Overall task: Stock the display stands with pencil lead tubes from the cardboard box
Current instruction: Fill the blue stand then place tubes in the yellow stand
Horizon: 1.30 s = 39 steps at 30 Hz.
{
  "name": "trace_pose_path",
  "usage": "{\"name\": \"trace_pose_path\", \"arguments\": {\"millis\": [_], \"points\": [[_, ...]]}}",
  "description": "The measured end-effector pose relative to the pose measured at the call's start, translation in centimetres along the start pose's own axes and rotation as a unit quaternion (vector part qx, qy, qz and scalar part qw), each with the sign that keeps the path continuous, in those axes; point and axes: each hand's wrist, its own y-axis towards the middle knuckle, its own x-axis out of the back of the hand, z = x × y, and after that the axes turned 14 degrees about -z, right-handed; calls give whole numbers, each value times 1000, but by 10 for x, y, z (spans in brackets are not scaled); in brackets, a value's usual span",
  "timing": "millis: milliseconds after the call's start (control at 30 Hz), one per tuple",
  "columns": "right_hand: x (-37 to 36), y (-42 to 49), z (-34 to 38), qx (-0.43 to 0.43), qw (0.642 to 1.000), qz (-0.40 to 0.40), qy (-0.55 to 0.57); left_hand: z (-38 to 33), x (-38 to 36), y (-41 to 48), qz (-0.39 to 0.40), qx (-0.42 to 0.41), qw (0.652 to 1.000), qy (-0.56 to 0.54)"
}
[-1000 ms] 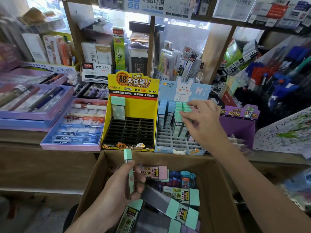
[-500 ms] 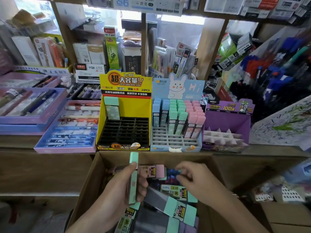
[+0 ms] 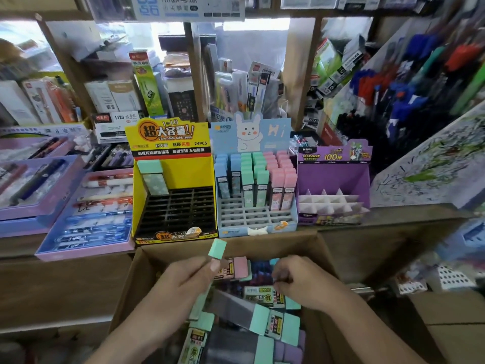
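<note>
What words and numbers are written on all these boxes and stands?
"超大容量!!": yellow stand
"2B/0.5MM MPR 2086": same stand
"24PCS": same stand
"Hi": blue rabbit stand
"100根": purple stand
"1120": white box
Labels on pencil lead tubes, other small print: too blurred.

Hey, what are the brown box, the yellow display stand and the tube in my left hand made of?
The cardboard box looks like plain brown board, matte and unprinted. The yellow display stand seems printed card: folded walls, flat print, faint gloss. The mint-green lead tube in the left hand is probably moulded plastic: smooth, evenly coloured, matte.
</note>
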Motion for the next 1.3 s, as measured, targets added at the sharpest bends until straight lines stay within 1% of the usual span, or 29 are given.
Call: {"name": "trace_pose_path", "arguments": {"millis": [67, 133, 233, 333, 467, 567, 733, 833, 1067, 1167, 1300], "points": [[0, 0, -2, -1, 1000, 2, 7, -7, 2, 9, -16, -55, 997, 50], [0, 0, -3, -3, 1000, 5, 14, -12, 5, 21, -52, -103, 989, 90], [0, -1, -4, -5, 1000, 13, 19, -26, 0, 36, -90, -119, 987, 60], [0, -1, -4, -8, 1000, 18, 23, -38, -8, 54, -146, -146, 975, 86], [1, -2, -4, -6, 999, 18, 28, -53, -19, 72, -150, -170, 974, 21], [2, -2, -4, -3, 999, 16, 31, -61, -29, 81, -163, -193, 968, 15], [3, -2, -5, 9, 999, 15, 33, -69, -38, 96, -180, -191, 965, -9], [4, -2, -5, 7, 999, 15, 37, -70, -42, 101, -189, -192, 963, 10], [2, -1, -7, 7, 999, 13, 38, -65, -49, 104, -183, -216, 956, 76], [1, 0, -8, 7, 999, 16, 40, -63, -51, 106, -182, -208, 957, 89], [0, 0, -9, 1, 999, 18, 43, -60, -57, 109, -181, -171, 968, 41]]}}
